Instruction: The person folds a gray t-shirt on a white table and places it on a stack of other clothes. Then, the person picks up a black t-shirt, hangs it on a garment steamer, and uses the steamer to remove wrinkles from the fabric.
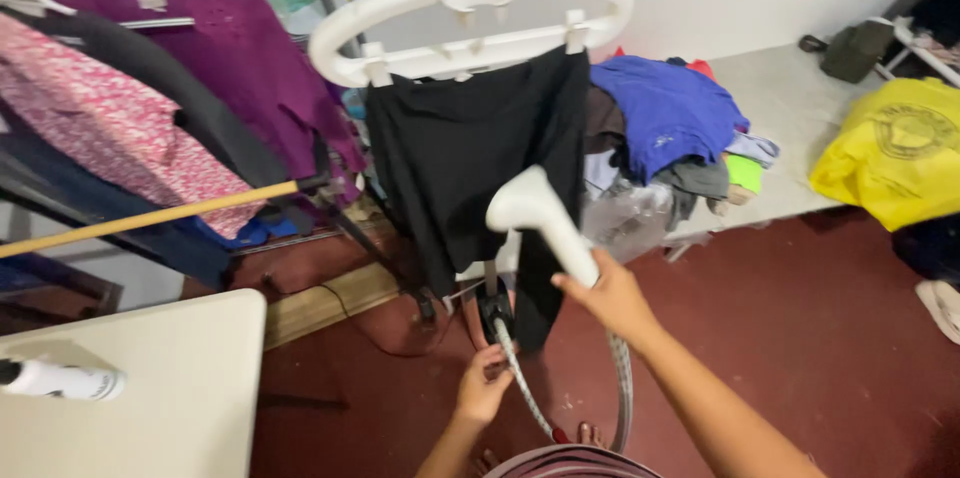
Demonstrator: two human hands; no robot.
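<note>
A black garment (462,153) hangs from a white hanger frame (470,13) on a steamer stand. My right hand (608,296) grips the handle of the white steamer head (535,208), whose nozzle sits against the black cloth. A braided hose (622,393) runs down from it. Lower down, my left hand (484,385) pinches the bottom edge of the black garment, next to the steamer's pole and base (492,313).
A rack at left carries a purple top (240,48), a pink patterned garment (110,123) and a yellow pole (150,218). A clothes pile with a blue shirt (665,108) lies on a low grey platform. A yellow bag (895,153) sits right; a white table (150,388) with a spray bottle (60,381) stands front left.
</note>
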